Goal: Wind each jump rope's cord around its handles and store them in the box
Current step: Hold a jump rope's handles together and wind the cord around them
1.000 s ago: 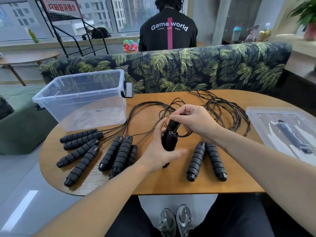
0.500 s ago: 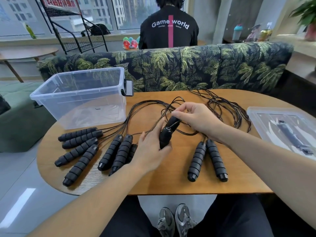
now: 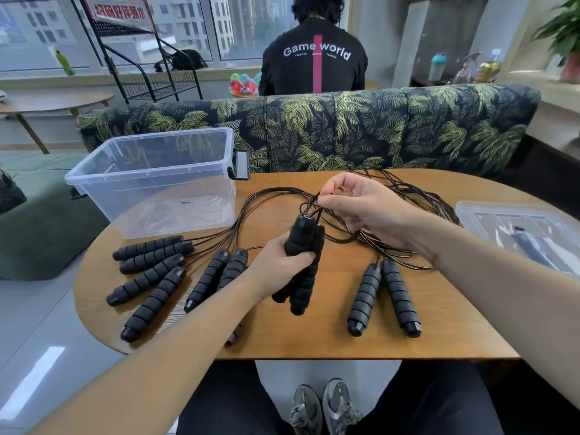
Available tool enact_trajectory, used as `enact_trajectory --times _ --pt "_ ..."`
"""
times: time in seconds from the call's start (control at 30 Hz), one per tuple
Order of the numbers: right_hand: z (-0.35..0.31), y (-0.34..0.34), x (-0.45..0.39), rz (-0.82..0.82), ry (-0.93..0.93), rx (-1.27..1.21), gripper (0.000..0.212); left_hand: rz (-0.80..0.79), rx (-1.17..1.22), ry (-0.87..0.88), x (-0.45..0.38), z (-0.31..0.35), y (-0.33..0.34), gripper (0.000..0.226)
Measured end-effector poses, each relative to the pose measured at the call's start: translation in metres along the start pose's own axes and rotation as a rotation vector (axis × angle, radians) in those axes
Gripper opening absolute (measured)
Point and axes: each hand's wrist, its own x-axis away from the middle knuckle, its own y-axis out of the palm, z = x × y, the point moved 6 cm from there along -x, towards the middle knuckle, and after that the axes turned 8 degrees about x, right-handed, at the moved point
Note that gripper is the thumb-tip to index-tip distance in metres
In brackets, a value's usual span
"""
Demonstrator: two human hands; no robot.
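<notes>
My left hand (image 3: pixel 280 265) grips a pair of black foam jump rope handles (image 3: pixel 303 263) held together, upright above the wooden table (image 3: pixel 314 334). Just above and right of the handle tops, my right hand (image 3: pixel 361 208) pinches the thin black cord (image 3: pixel 309 204) that leaves them. Several other black handles (image 3: pixel 150 271) lie on the table's left part, and another pair (image 3: pixel 384 296) lies to the right. Their cords (image 3: pixel 417 196) run in a tangle toward the table's far edge. A clear plastic box (image 3: pixel 153 183) stands open at the table's far left.
The box's clear lid (image 3: pixel 521 233) lies at the table's right edge. A leaf-patterned sofa (image 3: pixel 329 127) backs onto the far side of the table, and a person in a black shirt (image 3: pixel 314 58) sits beyond it, facing away. My feet show under the near edge.
My left hand has closed round both handles and lifted them upright. My right hand has risen off the handle tops and pulled the cord up and back.
</notes>
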Motion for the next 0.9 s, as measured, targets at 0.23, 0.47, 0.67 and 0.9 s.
enact_trajectory --times 0.23,0.47,0.67,0.9 --pt "-0.007 -0.023 -0.002 0.074 -0.011 0.097 0.010 -0.160 0.102 -0.132 0.005 0.005 -0.014 0.013" --pt "0.000 -0.029 0.001 0.039 0.038 0.142 0.005 -0.310 0.194 -0.203 0.018 0.001 -0.009 0.016" --pt "-0.001 -0.041 0.002 0.177 -0.012 0.131 0.009 -0.347 0.421 -0.196 0.019 0.000 -0.013 0.038" --pt "0.010 -0.028 0.006 0.074 0.062 0.549 0.033 0.125 0.534 -0.013 0.008 0.001 -0.035 0.022"
